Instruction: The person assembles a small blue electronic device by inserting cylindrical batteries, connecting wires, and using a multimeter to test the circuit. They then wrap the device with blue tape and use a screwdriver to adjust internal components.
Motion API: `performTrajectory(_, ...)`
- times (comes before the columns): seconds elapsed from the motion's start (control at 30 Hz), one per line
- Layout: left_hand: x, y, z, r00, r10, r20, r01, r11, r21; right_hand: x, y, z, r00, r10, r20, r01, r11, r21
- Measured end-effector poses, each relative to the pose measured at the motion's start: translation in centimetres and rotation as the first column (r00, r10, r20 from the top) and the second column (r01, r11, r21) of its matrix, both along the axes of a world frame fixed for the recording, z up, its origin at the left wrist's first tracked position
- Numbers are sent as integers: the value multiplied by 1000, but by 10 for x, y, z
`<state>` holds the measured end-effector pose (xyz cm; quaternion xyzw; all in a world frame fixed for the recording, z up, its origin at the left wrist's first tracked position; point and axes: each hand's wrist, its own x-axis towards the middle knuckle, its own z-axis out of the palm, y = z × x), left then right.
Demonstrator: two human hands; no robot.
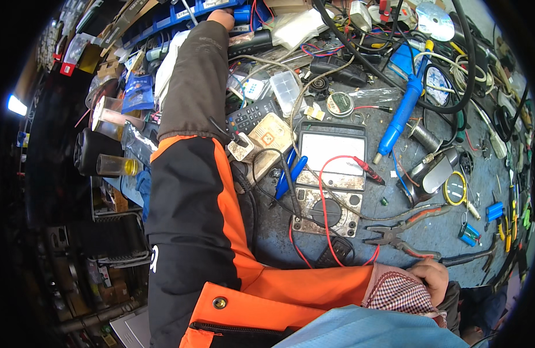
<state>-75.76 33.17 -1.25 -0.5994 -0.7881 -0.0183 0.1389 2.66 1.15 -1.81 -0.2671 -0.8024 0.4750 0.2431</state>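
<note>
My left arm stretches far forward, and my left hand (222, 19) is at the blue parts bins (157, 26) at the top edge. Its fingers are mostly hidden; a blue cylinder (242, 14) lies right beside it. My right hand (432, 279) rests low at the bench's near edge, fingers curled in, and whatever they may hold is hidden. Closest to it are pliers (398, 236) with red-and-black handles. Beyond sits an analog multimeter (327, 211), with a red test probe (367, 169) lying across its white dial face.
Around the meter lie a blue-handled tool (289, 177), a remote control (253, 118), a clear plastic box (286, 91) and a solder spool (424, 138). A long blue tube-shaped tool (402, 113) slants at the right. Thick black cables (470, 52) loop across the far right.
</note>
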Motion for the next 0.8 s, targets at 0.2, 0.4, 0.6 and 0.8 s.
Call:
performTrajectory(0.2, 25, -11, 0, 996, -81, 40, 76, 990, 116, 1, -2, -3, 1000, -3, 9, 3, 1000, 2)
performTrajectory(0.4, 3, 13, 1, 976, -6, -220, -43, 975, -217, 1, 3, -1, 999, 27, 38, -27, 1000, 15)
performTrajectory(0.6, 89, -2, 43, 997, 34, 72, -50, 971, 232, 0, 0, -2, 997, -7, 73, 6, 1000, 12)
performTrajectory(0.8, 166, -64, 82, 997, 83, -2, -74, 907, 414, -1, 1, -6, 999, -18, 45, 17, 999, 35)
